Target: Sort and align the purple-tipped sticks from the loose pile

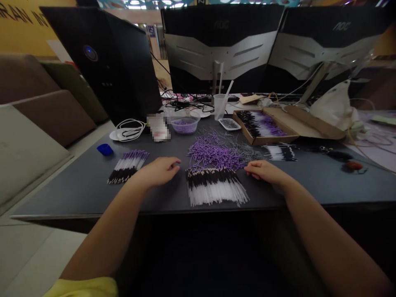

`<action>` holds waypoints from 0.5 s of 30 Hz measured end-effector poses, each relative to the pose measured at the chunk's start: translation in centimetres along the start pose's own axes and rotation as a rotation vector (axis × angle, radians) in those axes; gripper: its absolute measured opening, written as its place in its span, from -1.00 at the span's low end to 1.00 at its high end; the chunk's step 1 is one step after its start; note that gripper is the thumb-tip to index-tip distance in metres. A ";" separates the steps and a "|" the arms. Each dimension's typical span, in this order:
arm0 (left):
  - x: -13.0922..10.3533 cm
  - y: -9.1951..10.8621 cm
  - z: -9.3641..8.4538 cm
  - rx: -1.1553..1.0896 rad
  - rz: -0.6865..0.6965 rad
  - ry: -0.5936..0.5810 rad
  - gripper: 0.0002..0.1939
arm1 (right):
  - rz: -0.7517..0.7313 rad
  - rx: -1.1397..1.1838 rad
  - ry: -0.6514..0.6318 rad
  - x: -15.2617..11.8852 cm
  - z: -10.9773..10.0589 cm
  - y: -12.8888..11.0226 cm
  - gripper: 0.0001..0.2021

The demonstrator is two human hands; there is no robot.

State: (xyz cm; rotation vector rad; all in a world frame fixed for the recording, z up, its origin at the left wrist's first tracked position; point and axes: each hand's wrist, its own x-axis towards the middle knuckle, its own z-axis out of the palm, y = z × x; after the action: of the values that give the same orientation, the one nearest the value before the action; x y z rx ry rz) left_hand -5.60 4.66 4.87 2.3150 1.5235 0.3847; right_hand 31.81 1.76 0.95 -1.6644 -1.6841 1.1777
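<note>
My left hand (162,170) hovers over or rests on the dark table, its thumb and index finger apart with nothing visible between them. It lies between a bundle of purple-tipped clear sticks with black ends (128,166) and a larger row of black-and-clear sticks (215,187). My right hand (262,170) is at the right edge of a heap of small purple plastic pieces (213,152), its fingers pinched together. Whatever they hold, if anything, is too small to make out. Thin grey pieces (247,152) lie beside the purple heap.
A cardboard box (272,140) of finished-looking sticks stands at back right, near a small group of white sticks (280,152). Behind are a clear bowl (185,126), a small tray (229,124), a plastic cup (220,107) and monitors. A blue cap-like object (104,149) sits left.
</note>
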 end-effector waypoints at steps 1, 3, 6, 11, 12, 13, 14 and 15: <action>-0.1 0.1 0.7 0.040 -0.015 -0.036 -0.55 | -0.004 0.017 -0.011 -0.1 -0.1 0.0 -0.64; -0.4 0.0 2.2 0.152 -0.094 -0.034 -0.45 | -0.008 0.046 -0.022 -0.3 -0.1 0.0 -0.63; -1.2 -0.2 3.7 0.265 -0.190 -0.039 -0.41 | -0.013 0.057 -0.024 -0.5 -0.1 0.0 -0.64; -1.8 0.2 3.7 0.405 -0.179 -0.125 -0.39 | -0.029 0.056 -0.042 -0.3 0.0 0.3 -0.66; -1.7 0.4 3.6 0.434 -0.188 -0.149 -0.38 | -0.025 0.049 -0.046 -0.2 -0.1 0.3 -0.66; -1.6 0.5 3.4 0.458 -0.197 -0.170 -0.38 | -0.018 0.039 -0.048 -0.1 -0.1 0.3 -0.66; -1.6 0.6 3.3 0.477 -0.203 -0.189 -0.38 | -0.009 0.029 -0.050 0.0 -0.2 0.3 -0.66; -1.5 0.6 3.1 0.490 -0.205 -0.204 -0.37 | 0.002 0.020 -0.052 0.1 -0.3 0.4 -0.65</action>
State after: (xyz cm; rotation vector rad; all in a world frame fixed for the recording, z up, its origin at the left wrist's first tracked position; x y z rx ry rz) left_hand -4.37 2.66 2.25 2.4071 1.8840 -0.3046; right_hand 32.22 1.83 0.78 -1.6375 -1.6970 1.2453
